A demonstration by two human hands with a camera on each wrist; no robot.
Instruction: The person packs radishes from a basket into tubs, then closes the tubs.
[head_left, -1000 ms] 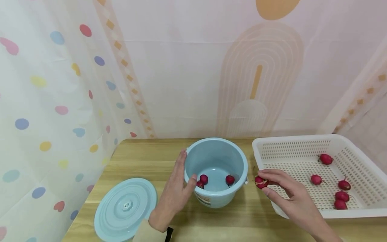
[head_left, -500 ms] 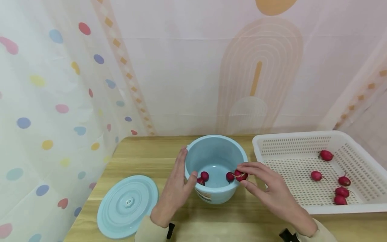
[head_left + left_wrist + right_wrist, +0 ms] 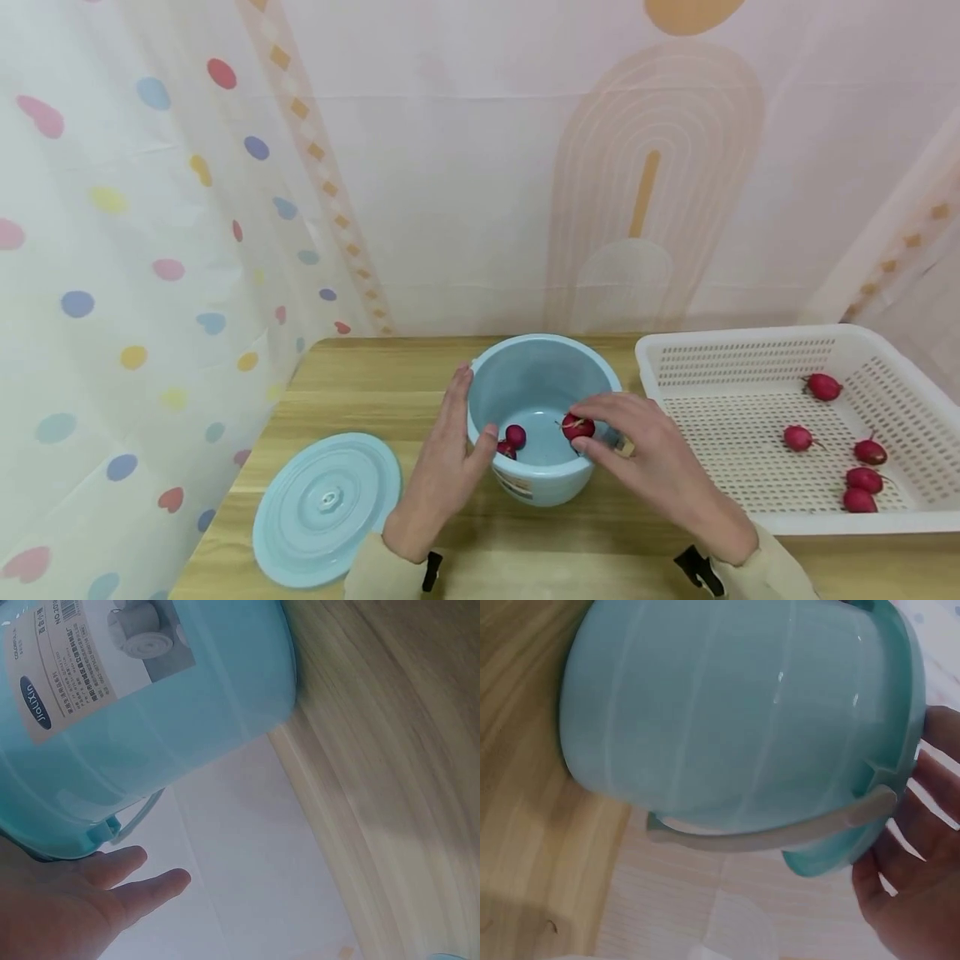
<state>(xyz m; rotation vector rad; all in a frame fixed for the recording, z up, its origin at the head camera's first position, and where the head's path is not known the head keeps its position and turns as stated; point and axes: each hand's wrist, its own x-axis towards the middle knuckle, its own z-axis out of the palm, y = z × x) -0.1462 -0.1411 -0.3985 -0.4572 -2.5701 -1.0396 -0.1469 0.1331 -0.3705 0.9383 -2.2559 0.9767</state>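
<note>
A light blue bucket [image 3: 546, 490] stands upright on the wooden table, with small red radishes [image 3: 515, 436] in its left part. Just over its right rim, my right hand [image 3: 648, 446] pinches another radish [image 3: 577, 427] between thumb and fingers. My left hand [image 3: 442, 475] touches the left side of the rim, fingers stretched out and thumb near the front edge. In the left wrist view, extended fingers [image 3: 146, 896] lie beside the rim near the handle joint. The right wrist view shows the bucket [image 3: 727, 712] from outside; the held radish is hidden there.
To the right stands a white perforated basket [image 3: 720, 522] with several radishes [image 3: 864, 479]. A round light blue lid [image 3: 300, 550] lies flat on the table [image 3: 375, 367] at left. Patterned curtains [image 3: 465, 192] hang behind and along the left. The bucket's handle [image 3: 772, 838] hangs down.
My right hand has carried the radish leftward from beside the basket to over the bucket's right part. The left hand has stayed at the rim.
</note>
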